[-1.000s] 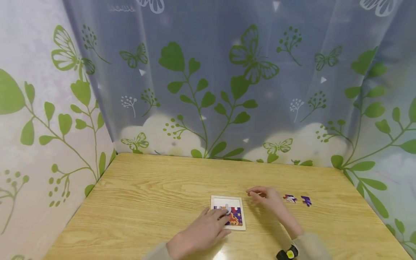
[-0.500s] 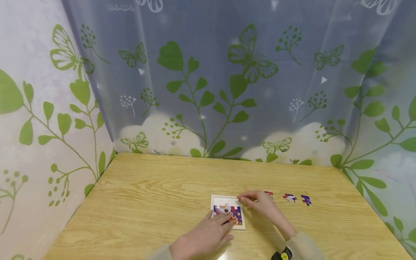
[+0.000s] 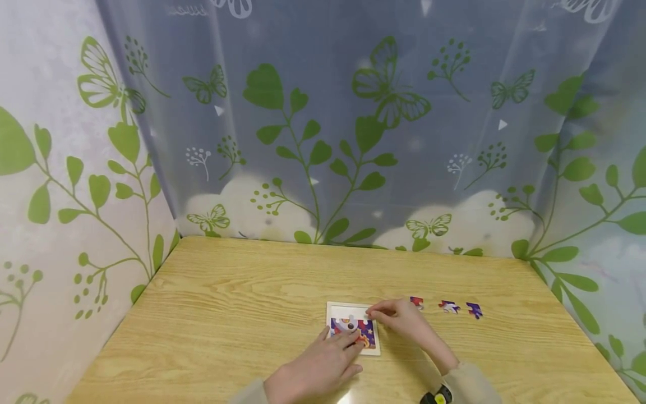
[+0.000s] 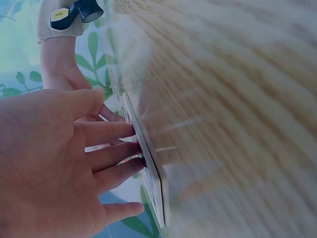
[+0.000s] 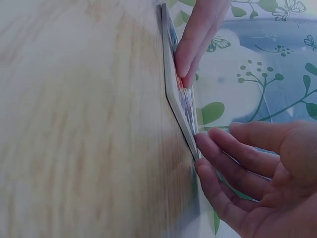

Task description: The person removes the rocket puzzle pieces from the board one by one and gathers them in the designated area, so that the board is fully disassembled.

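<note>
A small jigsaw puzzle point(image 3: 340, 326) lies in a pale square tray point(image 3: 329, 306) on the table, its lower part filled with a purple, red and white picture. In the head view my left hand point(image 3: 323, 359) rests over the tray's lower left, fingers stretched out. The left wrist view shows the fingertips touching the puzzle face. My right hand point(image 3: 404, 321) is at the tray's upper right edge. In the right wrist view its slightly bent fingers point(image 5: 208, 144) touch the tray edge, and I see no piece between them.
To the right of the tray lie a red piece point(image 3: 416, 303), a white and red piece point(image 3: 449, 306) and a purple piece point(image 3: 474, 310). A printed curtain point(image 3: 323, 168) hangs behind the wooden table point(image 3: 242, 292).
My right hand has moved left onto the tray edge, uncovering the red piece. My left fingers have shifted slightly down and right, showing more of the picture. The last half second brings little movement.
</note>
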The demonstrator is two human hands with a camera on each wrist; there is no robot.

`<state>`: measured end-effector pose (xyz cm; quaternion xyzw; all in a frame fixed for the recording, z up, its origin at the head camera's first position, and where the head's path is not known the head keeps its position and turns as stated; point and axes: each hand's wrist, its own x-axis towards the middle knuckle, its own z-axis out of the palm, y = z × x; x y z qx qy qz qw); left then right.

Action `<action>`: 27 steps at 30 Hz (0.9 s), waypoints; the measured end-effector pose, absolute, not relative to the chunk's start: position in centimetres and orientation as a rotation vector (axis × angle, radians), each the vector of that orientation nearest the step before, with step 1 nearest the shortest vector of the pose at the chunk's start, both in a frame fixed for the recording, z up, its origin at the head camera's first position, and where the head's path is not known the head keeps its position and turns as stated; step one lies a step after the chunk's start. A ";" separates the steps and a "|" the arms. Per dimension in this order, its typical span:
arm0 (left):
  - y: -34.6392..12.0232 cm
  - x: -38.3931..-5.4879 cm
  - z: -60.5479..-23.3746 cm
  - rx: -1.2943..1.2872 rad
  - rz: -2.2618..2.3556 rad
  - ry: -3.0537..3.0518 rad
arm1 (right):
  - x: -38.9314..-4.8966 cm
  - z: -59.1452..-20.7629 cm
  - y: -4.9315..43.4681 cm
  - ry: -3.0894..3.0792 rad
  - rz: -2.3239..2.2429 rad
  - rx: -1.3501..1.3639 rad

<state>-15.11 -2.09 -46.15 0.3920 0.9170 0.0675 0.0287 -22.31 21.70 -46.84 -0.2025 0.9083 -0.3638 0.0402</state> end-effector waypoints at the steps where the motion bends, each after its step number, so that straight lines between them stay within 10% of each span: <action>1: -2.0 -15.1 -46.1 1.205 0.210 2.829 | -22.3 -46.9 21.7 2.784 -1.112 -0.620; 27: -1.6 -14.8 -46.1 1.222 0.210 2.848 | -22.0 -47.0 21.8 2.656 -1.313 -0.580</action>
